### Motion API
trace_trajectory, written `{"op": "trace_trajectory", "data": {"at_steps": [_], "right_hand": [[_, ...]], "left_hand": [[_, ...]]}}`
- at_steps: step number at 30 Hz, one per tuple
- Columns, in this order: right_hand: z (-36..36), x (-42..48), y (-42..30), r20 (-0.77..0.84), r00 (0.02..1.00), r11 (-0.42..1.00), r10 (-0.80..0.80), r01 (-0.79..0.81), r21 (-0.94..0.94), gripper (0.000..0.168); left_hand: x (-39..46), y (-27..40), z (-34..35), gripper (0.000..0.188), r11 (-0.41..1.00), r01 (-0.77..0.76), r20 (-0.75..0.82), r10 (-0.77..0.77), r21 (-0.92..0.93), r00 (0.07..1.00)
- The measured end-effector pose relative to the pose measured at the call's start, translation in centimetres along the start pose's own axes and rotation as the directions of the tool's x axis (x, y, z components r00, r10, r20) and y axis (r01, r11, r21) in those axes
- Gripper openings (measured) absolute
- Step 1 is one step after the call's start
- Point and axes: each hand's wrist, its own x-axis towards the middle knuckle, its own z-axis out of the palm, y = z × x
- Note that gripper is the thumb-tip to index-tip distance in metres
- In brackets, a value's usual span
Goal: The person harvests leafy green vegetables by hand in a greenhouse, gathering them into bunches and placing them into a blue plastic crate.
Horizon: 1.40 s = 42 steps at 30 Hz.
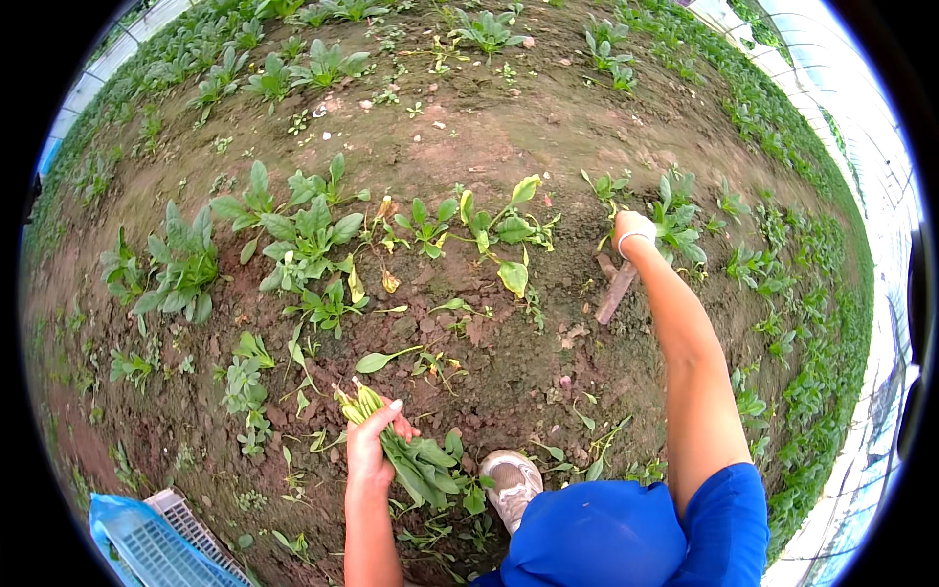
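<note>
My left hand [373,446] is closed around a bunch of leafy greens [422,466] that look like spinach. Their pale stem ends point away from me and the leaves hang towards my shoe. Out to the right, my right hand [632,229] reaches down to the soil beside a leafy green plant [676,220]. A brown, flat-sided hand tool [616,292] juts from under that hand, seemingly in its grip; the fingers and the tool's far end are hidden. A small plant [606,186] stands just beyond the fingers.
Yellowing plants [506,227] and larger green plants [304,235] grow to the left of my right hand. Loose leaves [385,359] lie on the soil. A plastic crate [198,532] with blue plastic sheeting [136,539] stands at lower left. My shoe [512,480] is planted near the bunch.
</note>
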Motion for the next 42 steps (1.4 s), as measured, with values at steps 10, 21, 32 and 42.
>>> {"op": "trace_trajectory", "data": {"at_steps": [10, 21, 32, 42], "right_hand": [[-5.8, -21.7, -12.1, 0.053, 0.719, -0.19, -0.693, -0.252, 0.949, 0.047], [-6.6, -28.5, -16.7, -0.004, 0.668, -0.209, -0.745, -0.227, 0.951, 0.031], [-4.8, -24.4, -12.7, -0.117, 0.918, -0.376, -0.379, -0.037, 0.926, 0.011], [-5.4, -28.3, -15.5, -0.07, 0.69, -0.389, -0.721, -0.32, 0.864, 0.019]], "left_hand": [[0.3, 0.4, 4.0, 0.042, 0.836, -0.452, 0.238, 0.392, 0.31, 0.888], [-1.9, -0.8, 1.9, 0.014, 0.365, -0.652, 0.415, 0.545, 0.665, 0.728], [-3.5, 2.7, 0.2, 0.016, -0.016, -0.701, 0.521, 0.682, 0.713, 0.514], [-3.7, 2.8, -0.3, 0.02, -0.119, -0.656, 0.551, 0.664, 0.745, 0.506]]}}
